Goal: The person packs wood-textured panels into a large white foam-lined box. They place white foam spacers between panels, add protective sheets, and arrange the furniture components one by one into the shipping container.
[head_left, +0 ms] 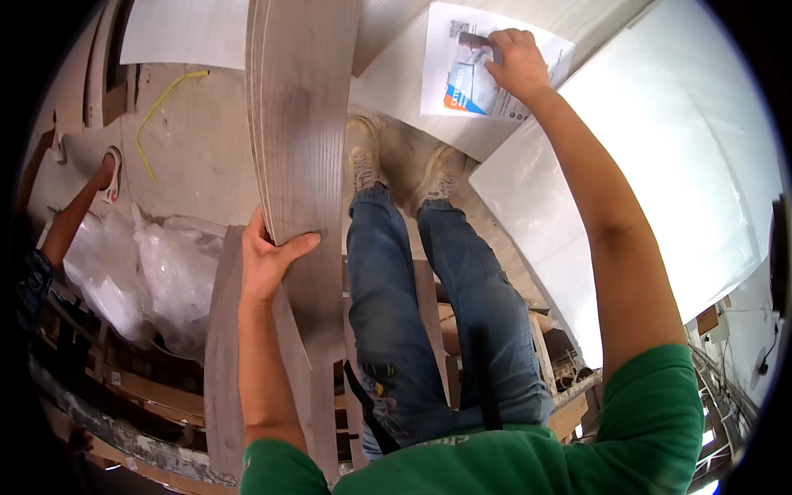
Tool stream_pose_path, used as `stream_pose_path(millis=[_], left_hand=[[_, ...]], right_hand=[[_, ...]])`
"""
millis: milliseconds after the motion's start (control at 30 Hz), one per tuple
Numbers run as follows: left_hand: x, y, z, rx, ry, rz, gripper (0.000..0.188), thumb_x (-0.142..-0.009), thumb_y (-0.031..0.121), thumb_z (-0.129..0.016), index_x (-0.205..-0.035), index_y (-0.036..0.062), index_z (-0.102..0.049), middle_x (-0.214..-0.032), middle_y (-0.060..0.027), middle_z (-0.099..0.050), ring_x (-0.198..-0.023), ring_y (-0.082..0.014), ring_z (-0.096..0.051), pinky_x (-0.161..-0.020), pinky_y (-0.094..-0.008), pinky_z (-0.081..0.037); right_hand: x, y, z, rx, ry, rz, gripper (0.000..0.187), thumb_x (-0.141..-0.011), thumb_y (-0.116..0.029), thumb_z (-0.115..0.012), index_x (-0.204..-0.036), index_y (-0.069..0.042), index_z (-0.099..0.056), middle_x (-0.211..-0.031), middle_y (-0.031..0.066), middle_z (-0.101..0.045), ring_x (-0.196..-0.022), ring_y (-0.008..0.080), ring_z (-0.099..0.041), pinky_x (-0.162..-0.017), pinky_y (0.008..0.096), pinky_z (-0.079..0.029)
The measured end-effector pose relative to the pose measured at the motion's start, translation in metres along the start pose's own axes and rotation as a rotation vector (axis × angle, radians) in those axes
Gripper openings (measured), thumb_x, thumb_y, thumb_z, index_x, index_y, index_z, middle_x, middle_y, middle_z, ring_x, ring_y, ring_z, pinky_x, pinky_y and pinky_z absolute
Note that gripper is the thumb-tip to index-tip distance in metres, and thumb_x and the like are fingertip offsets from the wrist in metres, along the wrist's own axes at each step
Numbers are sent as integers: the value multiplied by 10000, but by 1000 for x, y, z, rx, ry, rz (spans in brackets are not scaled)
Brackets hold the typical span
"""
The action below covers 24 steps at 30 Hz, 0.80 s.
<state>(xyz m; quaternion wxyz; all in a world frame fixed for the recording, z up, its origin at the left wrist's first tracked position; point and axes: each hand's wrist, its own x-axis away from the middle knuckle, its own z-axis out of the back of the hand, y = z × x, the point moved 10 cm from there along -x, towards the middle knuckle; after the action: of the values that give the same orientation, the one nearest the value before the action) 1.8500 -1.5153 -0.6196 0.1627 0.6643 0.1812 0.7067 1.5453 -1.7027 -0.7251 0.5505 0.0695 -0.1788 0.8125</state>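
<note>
My left hand is wrapped round the edge of a stack of long grey-brown wood-look planks, with its thumb across the top face. The stack stretches away from me on the left of my legs. At the upper right, my right hand is curled over a printed sheet with a blue and orange picture. A small dark brown flat piece juts from its fingertips; its exact kind is unclear. Beneath the sheet lies a pale wood-grain board.
White wrapped sheets lie on the right. Clear plastic bags are heaped at left, near another person's arm. A yellow strap lies on the floor. Another wood-look plank is beside my left forearm.
</note>
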Motion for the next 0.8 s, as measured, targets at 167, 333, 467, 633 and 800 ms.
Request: stream_pose_path(millis=[167, 333, 467, 633, 800], left_hand=[[6, -5, -6, 20, 15, -22, 448, -543, 11, -695, -946, -5, -501, -849, -53, -557, -778, -130, -521, -703, -245, -419], [9, -9, -12, 41, -12, -30, 441, -548, 18, -700, -942, -8, -504, -847, -51, -557, -777, -120, -517, -703, -242, -416], [9, -10, -18, 23, -33, -22, 442, -550, 18, -702, -944, -10, -503, -847, -47, -555, -775, -118, -514, -707, -239, -413], [10, -15, -21, 4, -44, -5, 452, -550, 13, -699, -956, -13, -501, -852, -50, -555, -785, -119, -512, -712, -241, -411], [9, -8, -26, 0, -45, -19, 467, -545, 13, -700, -965, -18, -499, -862, -54, -553, -795, -122, -512, -716, -245, -411]], right_hand=[[27, -32, -8, 81, 59, 180, 463, -571, -154, -646, -989, -87, -458, -1049, 75, -430, -958, 243, -405, -797, 364, -355], [53, -55, -39, 80, -147, 267, 489, -547, -130, -626, -999, -75, -447, -1049, 106, -414, -938, 257, -405, -770, 353, -362], [59, -54, -48, 146, -122, 270, 575, -505, -150, -665, -1022, -69, -429, -1073, 121, -388, -966, 280, -385, -809, 366, -355], [60, -58, -51, 191, -99, 326, 463, -579, -107, -592, -1001, -18, -426, -1050, 143, -390, -917, 286, -389, -776, 393, -366], [67, -64, -59, 274, -88, 285, 422, -630, -64, -534, -1020, 34, -403, -1105, 181, -359, -975, 320, -370, -789, 401, -378]])
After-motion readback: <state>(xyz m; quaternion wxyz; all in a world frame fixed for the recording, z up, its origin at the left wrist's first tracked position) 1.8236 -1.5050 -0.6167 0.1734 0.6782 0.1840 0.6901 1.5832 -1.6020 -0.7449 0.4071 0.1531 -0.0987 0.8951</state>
